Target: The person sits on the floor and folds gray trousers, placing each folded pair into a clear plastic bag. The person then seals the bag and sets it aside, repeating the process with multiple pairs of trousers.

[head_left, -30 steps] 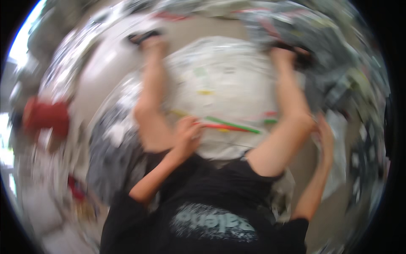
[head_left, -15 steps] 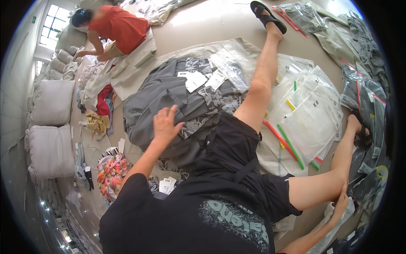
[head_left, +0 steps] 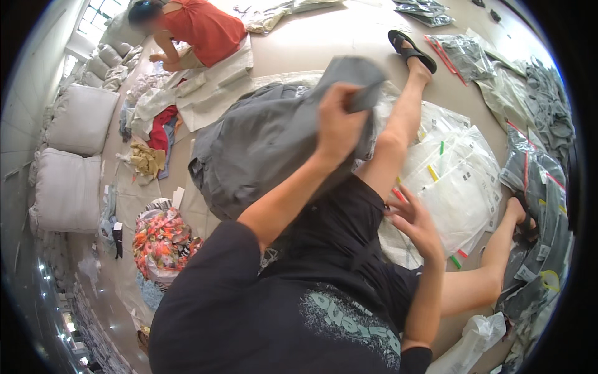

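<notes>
My left hand (head_left: 339, 121) is closed on a grey garment (head_left: 261, 134), lifting one end, which is blurred by motion. The rest of that garment spreads over the pile in front of me and hides most of it. My right hand (head_left: 416, 224) is held over my thigh with its fingers apart and nothing in it. Beside it lies a fan of clear plastic zip bags (head_left: 464, 181) with red, green and yellow slider strips. Part of the bags is hidden behind my right hand.
A person in red (head_left: 208, 31) bends over cloth at the far left. Stuffed white sacks (head_left: 68, 190) stand along the left wall. A flowered cloth bundle (head_left: 163, 240) lies left of me. Bagged grey garments (head_left: 529, 156) lie at the right, and a crumpled plastic bag (head_left: 476, 340) at lower right.
My left hand has moved right and taken hold of the grey garment, which now covers the tags and patterned cloth. My right hand has come up from my lower leg towards the bags.
</notes>
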`<state>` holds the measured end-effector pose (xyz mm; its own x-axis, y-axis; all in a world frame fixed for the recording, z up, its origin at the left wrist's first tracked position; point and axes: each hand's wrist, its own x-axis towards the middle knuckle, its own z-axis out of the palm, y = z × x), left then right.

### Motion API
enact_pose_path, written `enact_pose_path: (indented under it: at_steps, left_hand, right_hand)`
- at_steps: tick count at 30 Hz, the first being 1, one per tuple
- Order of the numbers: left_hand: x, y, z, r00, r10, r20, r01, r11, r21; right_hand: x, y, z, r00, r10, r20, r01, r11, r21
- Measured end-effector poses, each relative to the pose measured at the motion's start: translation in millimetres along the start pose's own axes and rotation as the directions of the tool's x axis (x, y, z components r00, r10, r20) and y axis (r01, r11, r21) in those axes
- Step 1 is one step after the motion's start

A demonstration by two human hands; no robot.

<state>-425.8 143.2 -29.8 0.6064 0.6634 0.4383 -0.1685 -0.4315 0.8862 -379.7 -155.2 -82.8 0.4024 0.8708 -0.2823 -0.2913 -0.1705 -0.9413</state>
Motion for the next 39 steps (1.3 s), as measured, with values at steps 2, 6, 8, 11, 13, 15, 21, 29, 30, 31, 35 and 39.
enact_pose_path:
  at_steps: [2, 6, 8, 11, 13, 15, 21, 29, 30, 31, 35, 39]
  left_hand:
    - [6.5, 19.1, 60.4, 0.952, -0.015, 0.305, 0.138, 0.913, -0.384]
    - [-16.9, 21.2, 60.2, 0.783, 0.301, 0.544, -0.295, 0.95, -0.101]
    - [-34.5, -19.0, 22.1, 0.813, 0.215, 0.541, -0.343, 0.927, 0.148]
    - [-76.8, -45.6, -53.4, 0.796, 0.215, 0.566, -0.455, 0.829, 0.325]
    - [-112.8, -54.1, -97.5, 0.78, 0.041, 0.625, -0.325, 0.88, 0.348]
    - [-141.7, -41.2, -116.5, 0.687, 0.02, 0.726, -0.42, 0.827, 0.374]
    - [-163.2, -50.8, -51.0, 0.632, 0.069, 0.772, -0.558, 0.732, 0.391]
    - [-134.2, -82.6, -25.6, 0.427, 0.256, 0.867, -0.714, 0.684, 0.149]
    - [-131.3, -78.3, -25.7, 0.426, 0.268, 0.864, -0.716, 0.684, 0.141]
    - [-126.8, -72.6, -21.6, 0.426, 0.285, 0.859, -0.72, 0.682, 0.131]
    - [-106.4, -42.8, -16.6, 0.431, 0.439, 0.788, -0.768, 0.637, 0.066]
    - [-70.6, -10.9, -28.0, 0.355, 0.362, 0.862, -0.772, 0.633, 0.052]
  right_hand:
    - [33.5, 22.9, 13.2, 0.994, -0.103, 0.023, 0.092, 0.948, 0.303]
    - [83.1, 71.0, 22.3, 0.95, 0.088, -0.301, 0.008, 0.953, 0.303]
    - [86.2, 97.3, 13.1, 0.89, 0.146, -0.432, 0.011, 0.941, 0.339]
    - [73.7, 86.3, 5.6, 0.802, 0.167, -0.573, 0.141, 0.88, 0.453]
    - [61.8, 72.5, -11.6, 0.716, 0.024, -0.698, 0.331, 0.869, 0.369]
    - [37.3, 31.4, -29.6, 0.67, 0.04, -0.741, 0.382, 0.838, 0.39]
    - [-6.8, 5.5, -86.9, 0.56, -0.196, -0.805, -0.412, 0.777, -0.476]
    - [-48.2, 96.7, -16.1, 0.96, -0.167, -0.225, -0.076, 0.617, -0.783]
    - [-43.0, 92.6, -2.0, 0.969, -0.112, -0.219, -0.117, 0.573, -0.811]
    - [-37.5, 89.3, 8.2, 0.974, -0.059, -0.217, -0.155, 0.523, -0.838]
    - [-13.2, 114.7, 24.5, 0.91, -0.173, -0.377, -0.275, 0.427, -0.861]
    - [-32.7, 79.2, 11.1, 0.858, -0.423, -0.291, -0.084, 0.444, -0.892]
